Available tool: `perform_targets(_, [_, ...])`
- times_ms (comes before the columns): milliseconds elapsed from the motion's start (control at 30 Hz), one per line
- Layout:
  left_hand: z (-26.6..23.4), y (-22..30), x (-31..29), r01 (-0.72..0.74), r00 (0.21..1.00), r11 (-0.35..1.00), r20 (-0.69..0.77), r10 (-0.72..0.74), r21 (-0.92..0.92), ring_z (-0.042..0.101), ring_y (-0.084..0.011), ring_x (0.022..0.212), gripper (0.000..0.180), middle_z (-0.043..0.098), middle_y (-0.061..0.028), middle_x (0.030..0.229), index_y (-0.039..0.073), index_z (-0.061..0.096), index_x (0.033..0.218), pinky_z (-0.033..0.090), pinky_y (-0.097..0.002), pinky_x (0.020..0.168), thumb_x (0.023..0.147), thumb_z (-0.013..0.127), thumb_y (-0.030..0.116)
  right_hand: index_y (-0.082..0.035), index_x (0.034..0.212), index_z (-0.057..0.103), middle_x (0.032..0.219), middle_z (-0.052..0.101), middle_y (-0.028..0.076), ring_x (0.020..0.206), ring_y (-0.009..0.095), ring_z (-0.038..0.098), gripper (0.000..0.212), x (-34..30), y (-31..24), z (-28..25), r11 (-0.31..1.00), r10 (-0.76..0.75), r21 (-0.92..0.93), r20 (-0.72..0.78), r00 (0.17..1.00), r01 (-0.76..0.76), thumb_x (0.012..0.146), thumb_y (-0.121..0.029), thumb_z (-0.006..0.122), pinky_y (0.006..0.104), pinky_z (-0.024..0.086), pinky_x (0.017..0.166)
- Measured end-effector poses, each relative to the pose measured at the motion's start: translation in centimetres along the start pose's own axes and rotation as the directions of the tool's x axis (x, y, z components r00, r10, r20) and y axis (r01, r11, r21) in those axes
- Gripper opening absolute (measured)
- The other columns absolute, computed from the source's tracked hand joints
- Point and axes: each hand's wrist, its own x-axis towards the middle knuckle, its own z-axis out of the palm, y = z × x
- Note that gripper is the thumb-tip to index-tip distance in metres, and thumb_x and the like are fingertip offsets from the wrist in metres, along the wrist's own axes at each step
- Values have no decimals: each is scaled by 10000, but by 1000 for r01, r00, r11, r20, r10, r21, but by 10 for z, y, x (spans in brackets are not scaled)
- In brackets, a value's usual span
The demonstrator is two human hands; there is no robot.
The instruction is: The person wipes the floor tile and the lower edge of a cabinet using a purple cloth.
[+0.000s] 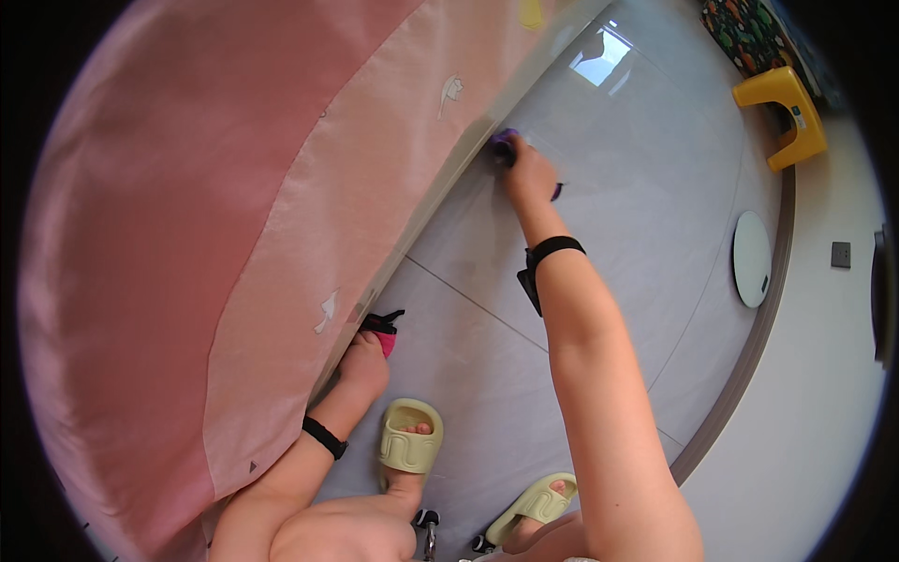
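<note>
Right hand [532, 175] is clamped on a purple item [503, 145], its kind unclear, beside the lower edge of a pink cover [281, 187]. Nearer the person, the left hand [363, 370] has its fingers curled on a pink-and-black item [388, 344] along that same edge. Green slippers [409, 456] rest on the grey floor [646, 169]; a yellow stool [805, 122] stands near its right edge.

The bed [290, 187] lies to my left; my left hand [365, 363] is beside its edge, my right hand [531, 173] farther ahead. Rightward, near the wall [796, 375], a stool [807, 122] stands beyond a scale [752, 258].
</note>
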Motion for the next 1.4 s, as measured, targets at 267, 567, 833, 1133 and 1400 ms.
perform_targets(267, [-12, 1, -3, -91, 996, 993, 5, 91, 82, 651, -325, 837, 502, 512, -285, 1087, -113, 379, 1139, 551, -382, 694, 809, 577, 209, -162, 1022, 620, 962, 651, 104, 900, 343, 596, 296, -82, -22, 5, 822, -570, 235, 337, 749, 519, 749, -74, 545, 458, 487, 745])
perform_targets(567, [-9, -1, -1, 29, 998, 994, 60, -23, -102, 561, -360, 1036, 560, 497, -284, 1140, -102, 413, 1154, 496, -392, 856, 805, 600, 293, -198, 1081, 604, 922, 653, 72, 845, 291, 620, 347, -208, -1, -32, 624, -780, 573, 497, 379, 532, 749, -97, 613, 404, 499, 729])
perform_targets(833, [-5, 0, 0, 14, 999, 995, -46, -19, -99, 644, -353, 869, 510, 523, -278, 1079, -89, 377, 1111, 553, -410, 716, 797, 630, 224, -164, 1148, 602, 1043, 662, 120, 974, 274, 632, 409, -72, 168, -109, 902, -165, 420, 128, 978, 97, 761, -46, 658, 348, 499, 815])
perform_targets(1133, [-14, -11, -3, 55, 998, 988, 52, -48, -147, 626, -352, 911, 459, 521, -284, 1077, -88, 404, 1091, 545, -405, 735, 798, 593, 210, -238, 1137, 604, 991, 668, 66, 914, 289, 621, 431, -152, 144, -85, 929, -313, 304, 343, 886, 211, 739, -79, 642, 387, 495, 745])
perform_targets(1400, [-50, 12, -4, 50, 997, 950, -37, -64, -308, 632, -387, 872, 353, 532, -279, 1048, -55, 422, 1059, 541, -444, 719, 804, 553, 150, -265, 1148, 590, 920, 647, 61, 827, 252, 613, 480, -242, 97, -85, 788, -615, 533, 656, 437, 309, 724, -41, 629, 369, 490, 707])
